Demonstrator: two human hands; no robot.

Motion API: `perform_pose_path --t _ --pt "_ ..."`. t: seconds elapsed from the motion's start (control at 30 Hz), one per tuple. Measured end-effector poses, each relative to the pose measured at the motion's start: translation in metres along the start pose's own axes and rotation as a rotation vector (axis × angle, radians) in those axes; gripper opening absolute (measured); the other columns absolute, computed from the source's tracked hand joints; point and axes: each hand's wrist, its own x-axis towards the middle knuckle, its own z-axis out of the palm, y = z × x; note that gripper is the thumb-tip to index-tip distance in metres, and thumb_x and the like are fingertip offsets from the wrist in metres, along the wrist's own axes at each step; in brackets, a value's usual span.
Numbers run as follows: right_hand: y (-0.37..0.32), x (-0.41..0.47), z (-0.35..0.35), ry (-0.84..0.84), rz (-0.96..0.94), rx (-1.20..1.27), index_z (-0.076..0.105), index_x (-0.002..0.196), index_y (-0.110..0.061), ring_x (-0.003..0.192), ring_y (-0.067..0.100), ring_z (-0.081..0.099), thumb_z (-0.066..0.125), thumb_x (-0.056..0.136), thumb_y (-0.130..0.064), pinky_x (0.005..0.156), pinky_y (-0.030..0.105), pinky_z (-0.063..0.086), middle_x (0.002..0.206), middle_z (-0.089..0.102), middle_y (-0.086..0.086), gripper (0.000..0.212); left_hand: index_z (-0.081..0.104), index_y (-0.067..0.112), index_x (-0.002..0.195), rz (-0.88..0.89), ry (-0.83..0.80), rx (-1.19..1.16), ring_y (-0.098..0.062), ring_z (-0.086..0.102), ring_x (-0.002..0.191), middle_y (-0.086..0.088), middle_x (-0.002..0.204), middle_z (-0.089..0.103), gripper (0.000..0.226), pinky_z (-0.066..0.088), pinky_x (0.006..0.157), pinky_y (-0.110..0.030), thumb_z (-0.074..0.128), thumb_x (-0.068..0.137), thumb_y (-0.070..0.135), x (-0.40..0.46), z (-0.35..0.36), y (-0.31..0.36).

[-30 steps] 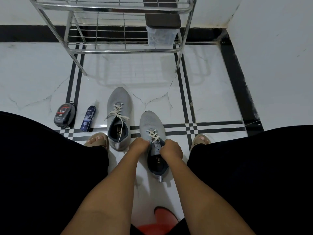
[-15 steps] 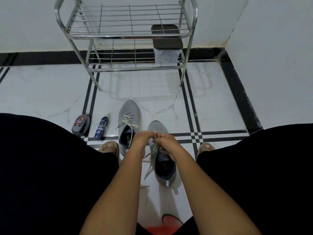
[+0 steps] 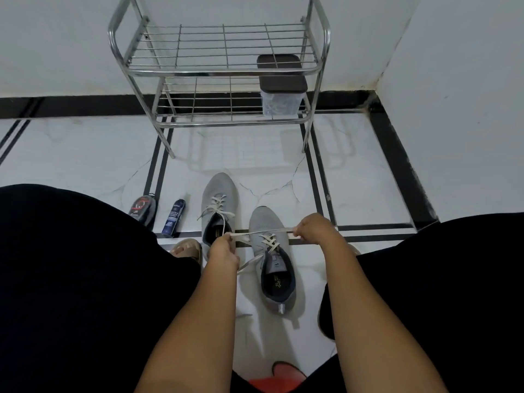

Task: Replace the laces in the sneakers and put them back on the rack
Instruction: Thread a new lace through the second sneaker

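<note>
The steel shoe rack point(image 3: 218, 70) holds no sneakers. The right sneaker point(image 3: 272, 251) sits on the floor beside its laced mate point(image 3: 217, 202). A second ago both hands worked at its tongue; now the left hand point(image 3: 224, 252) and right hand point(image 3: 312, 229) have drawn apart, each pinching the cream lace point(image 3: 263, 231) taut between them, likely unlacing.

A white marble-look floor point(image 3: 85, 154) with thin black inlay lines runs to a black skirting band point(image 3: 71, 104) at the foot of a plain white wall point(image 3: 56, 38). Right of that wall, a second white wall point(image 3: 467, 95) meets it in a corner.
</note>
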Motion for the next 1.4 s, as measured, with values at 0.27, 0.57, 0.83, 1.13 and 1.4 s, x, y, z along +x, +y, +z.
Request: perform_pose_path --t 0.27,0.57,0.83,1.13,1.4 --pt "-0.013 -0.004 0.007 0.142 -0.161 -0.292 0.070 0.107 -0.014 0.098 0.025 0.061 0.053 0.086 -0.005 0.091 0.038 0.050 0.105 0.068 0.004 0.029 0.053 0.009 0.116 0.443 0.377 0.770 -0.035 0.057 0.109 -0.016 0.123 0.058 0.026 0.046 0.086 -0.040 0.053 0.091 0.015 -0.011 -0.004 -0.015" --pt "-0.024 -0.003 0.017 0.210 -0.290 -0.260 0.064 0.074 -0.024 0.090 0.019 0.064 0.063 0.083 -0.008 0.076 0.031 0.050 0.087 0.070 -0.003 0.018 0.062 0.023 0.087 0.602 -0.484 1.067 -0.015 0.057 0.079 0.006 0.076 0.062 0.020 0.043 0.077 -0.030 0.051 0.097 0.010 -0.013 0.025 -0.029" --pt "-0.012 0.009 0.029 0.152 -0.199 -0.030 0.067 0.108 -0.019 0.096 0.024 0.067 0.064 0.083 -0.001 0.084 0.037 0.056 0.104 0.068 0.006 0.030 0.067 0.018 0.093 0.619 -0.448 1.031 -0.019 0.066 0.087 0.002 0.083 0.068 0.010 0.050 0.089 -0.036 0.058 0.093 0.013 -0.010 0.026 -0.031" --pt "0.023 0.017 0.065 -0.070 0.031 -0.046 0.068 0.095 -0.011 0.095 0.027 0.063 0.070 0.082 -0.020 0.070 0.026 0.046 0.090 0.064 0.007 0.016 0.069 0.029 0.075 0.640 -0.150 1.228 -0.021 0.065 0.095 0.001 0.090 0.074 0.010 0.037 0.107 -0.047 0.069 0.084 0.029 0.017 0.018 -0.054" --pt "0.043 0.039 0.079 -0.048 0.197 0.079 0.071 0.105 -0.010 0.104 0.033 0.061 0.056 0.085 -0.008 0.086 0.036 0.055 0.106 0.066 0.015 0.024 0.075 0.035 0.089 0.689 0.068 1.568 -0.023 0.053 0.113 0.000 0.107 0.065 0.011 0.014 0.116 -0.055 0.065 0.087 0.038 0.014 0.031 -0.068"
